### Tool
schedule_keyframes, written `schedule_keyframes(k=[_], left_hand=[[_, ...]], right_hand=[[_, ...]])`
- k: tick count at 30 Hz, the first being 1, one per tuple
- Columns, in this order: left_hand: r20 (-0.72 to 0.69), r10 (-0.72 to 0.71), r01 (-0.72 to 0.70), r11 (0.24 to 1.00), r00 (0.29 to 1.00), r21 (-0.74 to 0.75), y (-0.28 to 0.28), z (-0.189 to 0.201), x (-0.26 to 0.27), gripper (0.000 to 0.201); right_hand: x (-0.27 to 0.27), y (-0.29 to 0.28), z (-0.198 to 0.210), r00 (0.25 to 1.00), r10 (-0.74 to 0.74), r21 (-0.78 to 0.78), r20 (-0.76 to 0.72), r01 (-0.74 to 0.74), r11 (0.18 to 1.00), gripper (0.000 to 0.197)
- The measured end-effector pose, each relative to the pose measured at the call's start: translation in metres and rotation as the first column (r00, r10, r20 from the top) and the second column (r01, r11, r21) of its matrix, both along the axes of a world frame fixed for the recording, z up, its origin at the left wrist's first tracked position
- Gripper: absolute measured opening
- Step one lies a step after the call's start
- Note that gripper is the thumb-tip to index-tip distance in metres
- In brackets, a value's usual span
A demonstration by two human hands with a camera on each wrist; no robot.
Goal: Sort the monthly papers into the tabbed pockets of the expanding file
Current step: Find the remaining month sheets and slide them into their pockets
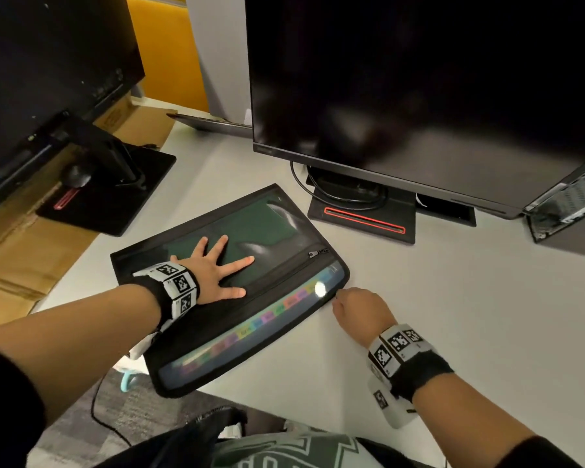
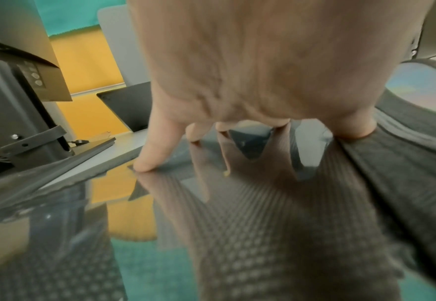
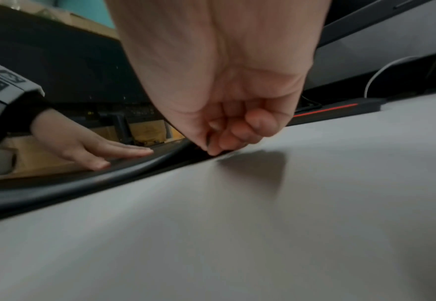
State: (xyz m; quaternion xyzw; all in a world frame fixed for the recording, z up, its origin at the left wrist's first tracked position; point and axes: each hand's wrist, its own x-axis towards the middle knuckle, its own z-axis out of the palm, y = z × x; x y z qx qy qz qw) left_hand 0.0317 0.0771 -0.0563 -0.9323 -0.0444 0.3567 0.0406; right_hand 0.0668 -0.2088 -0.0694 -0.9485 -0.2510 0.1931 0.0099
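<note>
A black expanding file [image 1: 267,231] lies flat on the white desk [image 1: 453,315], partly over the desk's near edge. Coloured tabs [image 1: 271,319] show through a clear strip along its near side. My left hand [image 1: 217,268] lies flat on the file's glossy front pocket with the fingers spread; in the left wrist view the fingertips [image 2: 145,165] press on that surface [image 2: 263,224]. At the file's right corner my right hand [image 1: 338,297] is curled. In the right wrist view it [image 3: 214,146] pinches a small dark pull on the file's black edge [image 3: 109,177]. No loose papers are in sight.
A large dark monitor [image 1: 419,79] on a red-lined stand [image 1: 362,219] rises just behind the file, with a cable looped at its base. A second monitor and stand [image 1: 108,184] sit at the left on cardboard [image 1: 21,251]. An open laptop [image 1: 568,201] stands at the far right.
</note>
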Motion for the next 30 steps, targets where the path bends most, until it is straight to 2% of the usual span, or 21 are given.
schedule_keyframes(k=[6, 8, 10, 12, 14, 15, 17, 19, 22, 24, 28, 30], left_hand=[[0.015, 0.126, -0.126, 0.990, 0.992, 0.057, -0.019, 0.002, -0.001, 0.061], [0.023, 0.113, -0.115, 0.988, 0.993, 0.104, -0.027, 0.005, -0.004, 0.060], [0.057, 0.026, -0.033, 0.991, 0.998, 0.130, -0.028, 0.014, -0.003, 0.065], [0.107, -0.145, 0.135, 0.986, 0.984, 0.100, -0.019, 0.021, 0.000, 0.078], [0.040, -0.314, 0.312, 0.949, 0.949, 0.046, -0.007, 0.025, 0.003, 0.095], [-0.021, -0.334, 0.334, 0.943, 0.942, 0.012, -0.001, 0.024, 0.003, 0.101], [-0.087, -0.292, 0.288, 0.956, 0.953, -0.052, 0.007, 0.018, 0.000, 0.103], [-0.071, -0.274, 0.269, 0.960, 0.959, -0.071, 0.008, 0.013, -0.002, 0.101], [-0.054, -0.276, 0.272, 0.960, 0.960, -0.064, 0.006, 0.008, -0.003, 0.096], [-0.035, -0.270, 0.268, 0.962, 0.962, -0.058, 0.006, 0.005, -0.005, 0.093], [-0.025, -0.234, 0.232, 0.971, 0.972, -0.049, -0.001, 0.004, -0.004, 0.094], [-0.036, -0.207, 0.206, 0.978, 0.978, -0.029, -0.009, 0.008, -0.004, 0.095]], right_hand=[[-0.036, 0.031, -0.008, 0.997, 0.061, -0.061, -0.042, -0.064, 0.996, 0.027], [-0.040, 0.028, -0.005, 0.997, 0.052, -0.053, -0.063, -0.055, 0.997, 0.027], [-0.026, 0.014, 0.002, 0.997, -0.072, -0.040, -0.040, 0.070, 0.997, 0.028], [-0.005, -0.002, 0.009, 0.978, -0.209, -0.050, 0.012, 0.210, 0.976, 0.031], [0.011, -0.013, 0.015, 0.962, -0.271, -0.062, 0.039, 0.273, 0.960, 0.032], [0.015, -0.016, 0.017, 0.958, -0.285, -0.058, 0.041, 0.287, 0.956, 0.032], [0.016, -0.017, 0.013, 0.956, -0.292, -0.033, -0.005, 0.292, 0.956, 0.033], [0.006, -0.015, 0.006, 0.961, -0.269, -0.002, -0.068, 0.269, 0.963, 0.033], [-0.022, -0.001, 0.000, 0.978, -0.194, 0.015, -0.078, 0.196, 0.980, 0.033], [-0.050, 0.018, 0.003, 0.991, -0.116, 0.023, -0.067, 0.117, 0.993, 0.031], [-0.113, 0.070, 0.004, 0.984, 0.078, 0.064, -0.161, -0.069, 0.996, 0.028], [-0.120, 0.073, 0.004, 0.985, 0.046, 0.101, -0.166, -0.029, 0.994, 0.029]])
